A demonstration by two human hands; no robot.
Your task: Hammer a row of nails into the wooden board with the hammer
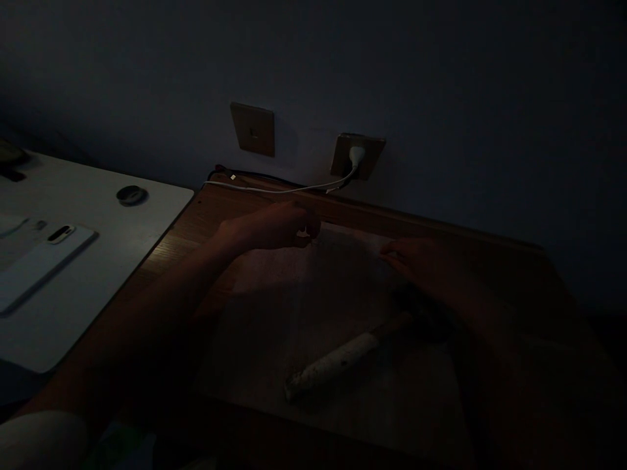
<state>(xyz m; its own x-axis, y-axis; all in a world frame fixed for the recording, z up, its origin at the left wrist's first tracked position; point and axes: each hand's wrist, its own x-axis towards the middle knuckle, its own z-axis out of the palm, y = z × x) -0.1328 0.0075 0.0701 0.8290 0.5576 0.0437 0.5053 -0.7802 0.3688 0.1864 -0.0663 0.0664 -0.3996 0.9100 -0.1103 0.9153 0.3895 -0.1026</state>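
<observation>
The scene is very dark. My left hand [287,225] is over the far edge of a pale, thin sheet [274,346], thumb and fingers bent into a pinch; whatever is between the fingertips is too dim to make out. Near the sheet's far right side, my right hand [416,258] has its thumb and forefinger close together, and I cannot see what they hold, if anything. A hammer [343,359] lies slantwise on the sheet, its white-wrapped handle toward me. Its dark head is in shadow just below my right hand.
The sheet lies on a wooden table [171,245] against the wall. A white plug with a cable sits in a wall socket [372,156], beside another wall plate [253,129]. On the white tabletop [108,241] at left are a white phone [44,267] and a dark ring-shaped roll [130,194].
</observation>
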